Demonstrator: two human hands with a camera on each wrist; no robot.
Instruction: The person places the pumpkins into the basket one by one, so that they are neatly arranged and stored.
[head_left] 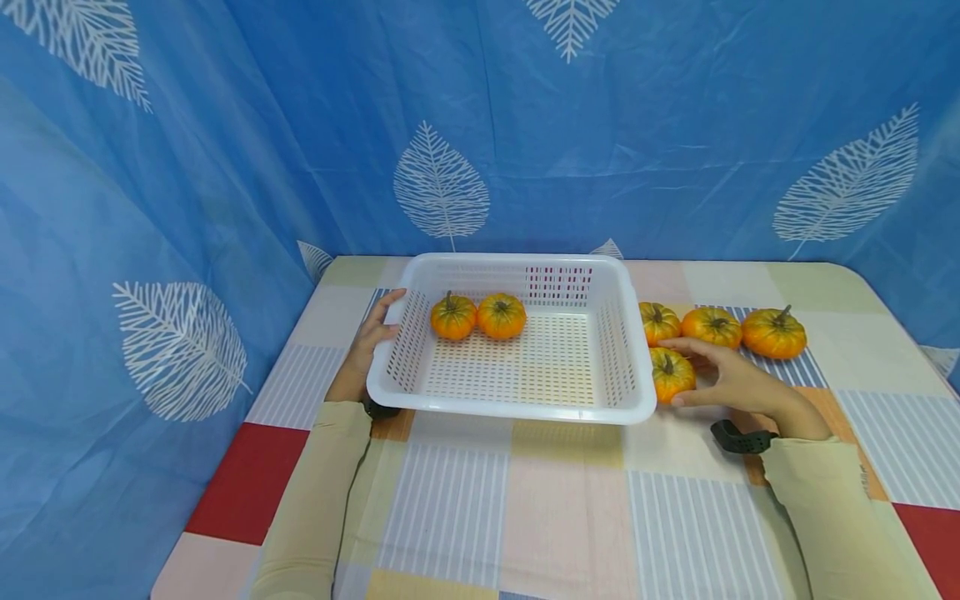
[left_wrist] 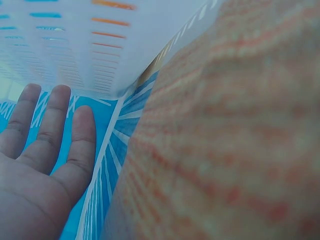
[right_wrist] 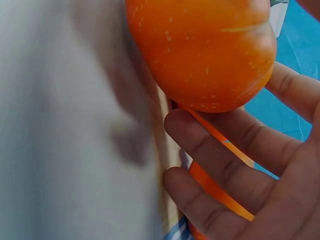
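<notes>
A white plastic basket stands on the table, its slotted wall close above the left fingers. Inside, towards the back left, two small orange pumpkins sit side by side. My left hand rests against the basket's left side, its fingers fairly straight. Just right of the basket, my right hand grips a small pumpkin, thumb on the near side and fingers round the far side. From the right wrist, this pumpkin shows above the curled fingers.
Behind the right hand lie three more pumpkins in a row, the leftmost close to the basket wall. A checked cloth covers the table. Blue curtains with white leaf prints hang behind and to the left.
</notes>
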